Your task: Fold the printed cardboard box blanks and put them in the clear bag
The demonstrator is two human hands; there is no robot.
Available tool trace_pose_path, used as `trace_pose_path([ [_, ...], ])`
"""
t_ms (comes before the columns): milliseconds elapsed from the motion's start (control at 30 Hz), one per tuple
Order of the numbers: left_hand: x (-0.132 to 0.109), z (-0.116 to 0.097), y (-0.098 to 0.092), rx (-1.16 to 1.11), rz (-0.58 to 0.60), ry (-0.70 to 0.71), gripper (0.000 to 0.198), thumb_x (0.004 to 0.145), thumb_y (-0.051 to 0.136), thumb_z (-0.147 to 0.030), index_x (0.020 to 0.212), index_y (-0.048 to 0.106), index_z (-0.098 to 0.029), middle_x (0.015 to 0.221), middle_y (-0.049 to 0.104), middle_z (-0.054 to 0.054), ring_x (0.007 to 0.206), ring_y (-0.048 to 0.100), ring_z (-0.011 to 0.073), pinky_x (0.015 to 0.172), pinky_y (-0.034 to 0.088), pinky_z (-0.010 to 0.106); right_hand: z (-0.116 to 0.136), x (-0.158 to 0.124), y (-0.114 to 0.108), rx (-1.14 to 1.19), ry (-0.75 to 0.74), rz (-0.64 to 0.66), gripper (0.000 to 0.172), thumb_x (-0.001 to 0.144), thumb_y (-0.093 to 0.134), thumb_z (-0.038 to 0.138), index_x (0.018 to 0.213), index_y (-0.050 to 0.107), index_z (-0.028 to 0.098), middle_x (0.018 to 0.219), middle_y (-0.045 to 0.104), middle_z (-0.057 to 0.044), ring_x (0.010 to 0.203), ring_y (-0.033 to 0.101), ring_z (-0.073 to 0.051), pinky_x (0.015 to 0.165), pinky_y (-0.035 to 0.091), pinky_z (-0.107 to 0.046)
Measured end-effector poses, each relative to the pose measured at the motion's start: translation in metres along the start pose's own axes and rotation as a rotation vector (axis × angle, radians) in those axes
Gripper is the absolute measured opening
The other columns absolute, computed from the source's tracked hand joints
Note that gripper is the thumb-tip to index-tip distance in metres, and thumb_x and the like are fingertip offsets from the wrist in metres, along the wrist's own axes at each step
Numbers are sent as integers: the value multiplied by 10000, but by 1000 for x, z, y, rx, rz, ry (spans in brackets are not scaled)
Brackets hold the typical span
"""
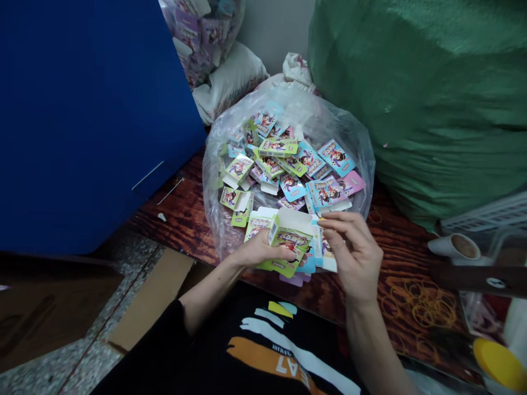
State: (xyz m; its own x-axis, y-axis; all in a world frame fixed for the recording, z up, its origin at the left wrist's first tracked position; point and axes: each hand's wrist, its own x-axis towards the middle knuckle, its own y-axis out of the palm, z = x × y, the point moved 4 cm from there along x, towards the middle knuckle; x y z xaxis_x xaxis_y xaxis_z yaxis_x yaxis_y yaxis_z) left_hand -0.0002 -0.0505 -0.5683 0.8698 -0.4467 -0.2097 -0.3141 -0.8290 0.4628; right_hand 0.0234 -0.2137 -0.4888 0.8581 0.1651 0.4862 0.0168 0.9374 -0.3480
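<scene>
My left hand point(263, 249) is wrapped round a green printed box point(293, 238) whose white top flap stands open. To the right of that box, my right hand point(356, 244) is raised with its thumb and fingers bent close together; whatever they may pinch is too small to make out. Beyond both hands lies a clear plastic bag point(343, 129), its mouth spread wide, holding several small green, blue, pink and purple boxes. A few more boxes lie under and beside the held one, at the bag's near edge.
Yellow rubber bands point(432, 304), a paper cup point(465, 247) and a yellow lid point(499, 362) are on the right. A large green sack point(428, 99) rises behind them. At left stands a blue panel point(90, 120), with cardboard point(152, 299) below. Another bag of boxes point(206, 38) is behind.
</scene>
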Motion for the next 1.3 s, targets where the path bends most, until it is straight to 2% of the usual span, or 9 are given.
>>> trace_pose_path([
  [167,3,10,5,-23,-34,-33,639,593,904,-594,969,735,-106,944,749,97,790,681,198,772,534,318,-32,-12,15,223,194,121,140,897,695,323,887,825,275,836,694,-23,808,651,-180,693,505,-295],
  [367,6,15,2,28,-310,154,690,757,679,-772,981,715,-120,914,735,78,831,665,197,757,509,281,-48,-18,15,206,305,-46,99,838,730,298,831,823,267,794,744,-14,783,671,-187,722,521,-305],
  [567,-7,-1,2,305,-353,371,477,912,670,-408,1311,607,-153,1020,724,84,871,668,169,786,525,263,-54,-22,8,175,377,-143,120,801,762,336,851,800,234,838,740,-29,780,664,-187,730,535,-310],
  [700,-15,-15,3,655,-263,527,411,965,576,-259,1373,578,-204,1184,703,102,979,666,195,876,527,315,-57,-22,8,285,427,-95,470,778,793,299,1236,690,278,762,624,30,654,566,-132,616,485,-258],
  [767,-15,-17,1,726,-188,481,359,972,563,-239,1328,591,-204,1132,707,85,957,661,194,856,529,317,-57,-20,7,277,420,12,456,788,785,298,1231,679,277,745,595,36,641,545,-130,593,466,-251],
  [833,-14,-15,-1,714,-136,401,322,971,557,-222,1292,572,-202,1106,692,72,892,657,171,810,529,297,-56,-17,5,245,375,130,242,811,763,308,1045,731,258,792,639,12,705,589,-145,634,482,-259],
  [900,-14,-11,-1,631,-128,343,299,961,557,-208,1259,525,-204,1166,662,80,872,662,153,781,527,277,-54,-14,2,224,320,212,102,843,734,318,919,738,249,940,711,-23,878,655,-180,759,514,-284],
  [1000,-14,-4,2,457,-143,262,356,952,565,-216,1274,414,-221,1194,633,84,835,679,136,703,510,239,-51,-14,3,241,299,279,110,861,729,356,879,733,247,1102,746,-50,1063,670,-219,914,517,-333],
  [1300,-15,-5,2,604,-88,186,480,930,592,-214,1369,398,-227,1106,616,64,788,664,147,691,487,272,-61,-23,13,249,508,202,265,748,816,453,778,714,211,728,705,-15,641,634,-154,600,514,-263],
])
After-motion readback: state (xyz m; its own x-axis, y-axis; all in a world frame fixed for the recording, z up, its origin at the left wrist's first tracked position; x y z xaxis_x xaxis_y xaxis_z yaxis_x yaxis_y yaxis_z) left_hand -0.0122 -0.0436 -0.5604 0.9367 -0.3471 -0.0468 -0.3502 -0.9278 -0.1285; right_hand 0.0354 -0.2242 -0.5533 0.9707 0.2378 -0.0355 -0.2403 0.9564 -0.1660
